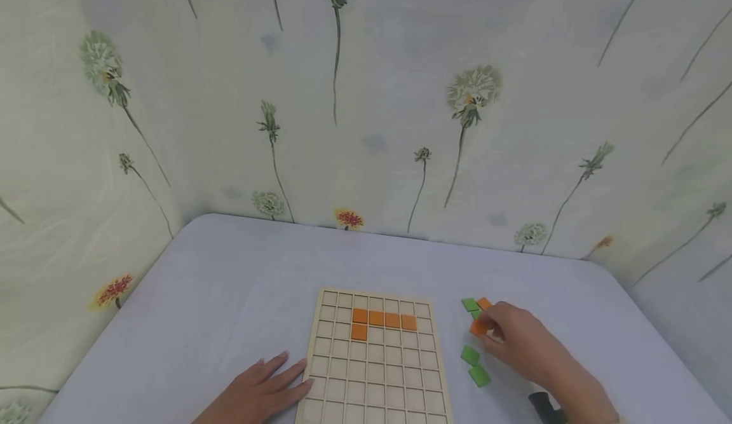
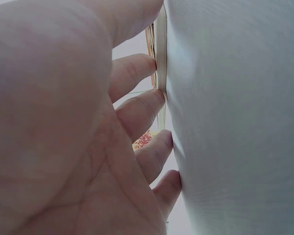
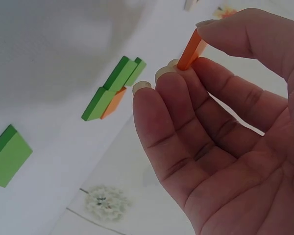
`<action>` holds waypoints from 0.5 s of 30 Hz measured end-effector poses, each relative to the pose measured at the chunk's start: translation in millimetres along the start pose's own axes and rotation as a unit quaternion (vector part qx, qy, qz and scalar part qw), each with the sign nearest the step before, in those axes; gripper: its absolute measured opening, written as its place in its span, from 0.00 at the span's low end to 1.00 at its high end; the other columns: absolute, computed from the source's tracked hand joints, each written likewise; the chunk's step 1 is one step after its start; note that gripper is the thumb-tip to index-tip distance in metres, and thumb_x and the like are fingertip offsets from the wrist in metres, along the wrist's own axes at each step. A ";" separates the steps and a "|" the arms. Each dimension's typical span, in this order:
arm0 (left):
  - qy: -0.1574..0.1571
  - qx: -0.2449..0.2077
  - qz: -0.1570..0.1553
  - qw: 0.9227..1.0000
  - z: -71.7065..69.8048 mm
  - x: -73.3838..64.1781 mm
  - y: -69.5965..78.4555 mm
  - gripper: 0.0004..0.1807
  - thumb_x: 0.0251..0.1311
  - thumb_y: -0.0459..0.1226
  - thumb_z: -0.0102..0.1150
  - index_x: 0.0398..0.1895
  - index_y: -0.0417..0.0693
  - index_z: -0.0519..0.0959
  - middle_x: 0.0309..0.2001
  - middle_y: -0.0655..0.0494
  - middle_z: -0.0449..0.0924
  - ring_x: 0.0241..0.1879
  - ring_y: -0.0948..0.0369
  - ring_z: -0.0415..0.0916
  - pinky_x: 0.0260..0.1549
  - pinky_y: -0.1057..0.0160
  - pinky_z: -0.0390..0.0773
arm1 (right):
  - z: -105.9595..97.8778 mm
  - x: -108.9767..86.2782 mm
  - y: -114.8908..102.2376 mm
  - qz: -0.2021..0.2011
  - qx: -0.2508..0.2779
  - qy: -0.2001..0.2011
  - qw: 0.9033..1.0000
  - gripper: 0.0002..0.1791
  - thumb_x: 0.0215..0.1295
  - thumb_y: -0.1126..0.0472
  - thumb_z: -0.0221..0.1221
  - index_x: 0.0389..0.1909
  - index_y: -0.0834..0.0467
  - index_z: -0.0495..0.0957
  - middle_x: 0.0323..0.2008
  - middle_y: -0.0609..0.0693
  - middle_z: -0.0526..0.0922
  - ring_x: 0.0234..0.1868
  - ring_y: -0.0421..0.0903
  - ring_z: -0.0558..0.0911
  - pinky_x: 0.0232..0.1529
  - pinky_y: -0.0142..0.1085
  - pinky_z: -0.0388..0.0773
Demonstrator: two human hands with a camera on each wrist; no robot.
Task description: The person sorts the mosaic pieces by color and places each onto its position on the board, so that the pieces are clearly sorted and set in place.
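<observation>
"Five thin orange square tiles (image 1: 376, 318) sit in cells of the pale wooden grid board (image 1: 357, 370) in the head view. Where do we find our hands?"

"Our left hand (image 1: 260, 393) lies at the board's left edge, fingers (image 1: 288, 378) extended and grasping nothing. Our right hand (image 1: 523, 338) pinches a separate orange square tile (image 1: 477, 328) right of the board, near flat green square tiles (image 1: 479, 376)."

"What does the left wrist view add?"

"Our left fingertips (image 2: 159, 95) rest against the board's side. We judge the board stiff and easily steadied there."

"And the right wrist view?"

"Our thumb (image 3: 210, 36) and right fingertips (image 3: 169, 78) hold the pinched tile at opposite edges. We expect it to be light, rigid, possibly slick, and not fragile. We recommend edge holds: a tile this thin, lying flat, offers little to grip."
</observation>
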State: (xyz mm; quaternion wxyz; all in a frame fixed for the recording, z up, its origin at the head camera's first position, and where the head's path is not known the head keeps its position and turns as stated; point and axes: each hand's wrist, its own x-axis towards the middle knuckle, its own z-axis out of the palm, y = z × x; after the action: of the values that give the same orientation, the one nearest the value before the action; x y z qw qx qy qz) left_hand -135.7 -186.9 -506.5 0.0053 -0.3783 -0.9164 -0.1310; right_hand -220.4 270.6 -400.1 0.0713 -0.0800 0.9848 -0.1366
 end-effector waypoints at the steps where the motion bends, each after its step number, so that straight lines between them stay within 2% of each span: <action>1: -0.001 -0.001 -0.001 1.000 0.1 -0.2 0.1 0.43 0.68 0.72 0.45 0.77 0.60 0.71 0.77 0.57 0.67 0.75 0.46 0.65 0.62 0.40 0.73 | 0.5 -0.7 -0.6 -0.006 -0.001 0.003 1.000 0.10 0.60 0.66 0.72 0.42 0.57 0.86 0.35 0.44 0.81 0.39 0.44 0.80 0.44 0.46 0.82; 7: 0.009 0.008 0.006 1.000 0.8 -1.2 0.1 0.42 0.69 0.72 0.46 0.77 0.60 0.72 0.77 0.57 0.68 0.74 0.46 0.65 0.61 0.40 0.74 | 3.5 -5.7 -3.6 -0.052 -0.008 0.029 0.998 0.09 0.59 0.65 0.73 0.41 0.56 0.86 0.35 0.42 0.81 0.36 0.41 0.78 0.40 0.42 0.80; 15: 0.013 0.009 0.005 1.000 1.0 -1.4 0.7 0.43 0.68 0.72 0.46 0.77 0.60 0.72 0.77 0.57 0.68 0.74 0.46 0.66 0.61 0.41 0.74 | 4.0 -8.4 -11.1 -0.071 -0.011 0.032 0.997 0.09 0.61 0.62 0.74 0.41 0.54 0.87 0.33 0.40 0.78 0.35 0.39 0.77 0.38 0.40 0.79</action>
State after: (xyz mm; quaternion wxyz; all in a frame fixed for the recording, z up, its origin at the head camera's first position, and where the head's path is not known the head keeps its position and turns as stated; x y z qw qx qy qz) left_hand -134.2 -187.1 -507.4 0.0212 -0.3809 -0.9156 -0.1271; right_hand -210.0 260.5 -399.8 0.0290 -0.1456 0.9800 -0.1326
